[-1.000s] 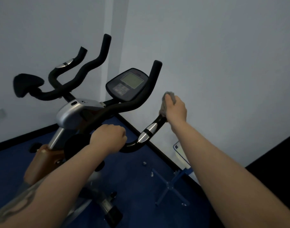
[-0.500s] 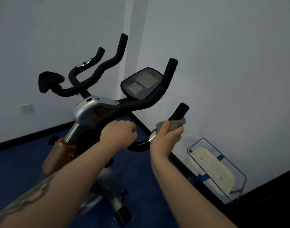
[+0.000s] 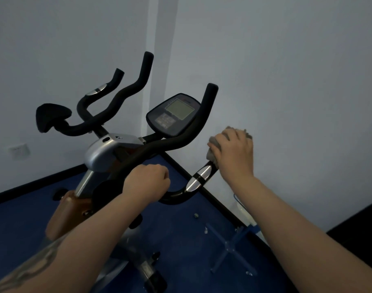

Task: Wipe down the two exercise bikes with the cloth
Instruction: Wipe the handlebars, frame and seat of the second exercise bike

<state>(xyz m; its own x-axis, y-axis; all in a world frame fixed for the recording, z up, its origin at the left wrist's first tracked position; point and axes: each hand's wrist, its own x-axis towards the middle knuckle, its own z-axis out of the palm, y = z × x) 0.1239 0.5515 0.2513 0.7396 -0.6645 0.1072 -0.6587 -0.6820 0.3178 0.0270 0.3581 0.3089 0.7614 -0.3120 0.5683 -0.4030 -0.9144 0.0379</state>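
My right hand (image 3: 235, 153) is wrapped around the grey cloth (image 3: 213, 144), which covers the tip of the near bike's right handlebar (image 3: 198, 178); cloth bulges out above my fingers and at the left of my palm. My left hand (image 3: 147, 180) clenches the left handlebar (image 3: 180, 140) lower down, below the display (image 3: 173, 115).

Small gym corner, exercise bike (image 3: 109, 153), blue floor (image 3: 180, 229), bare walls (image 3: 286, 81)
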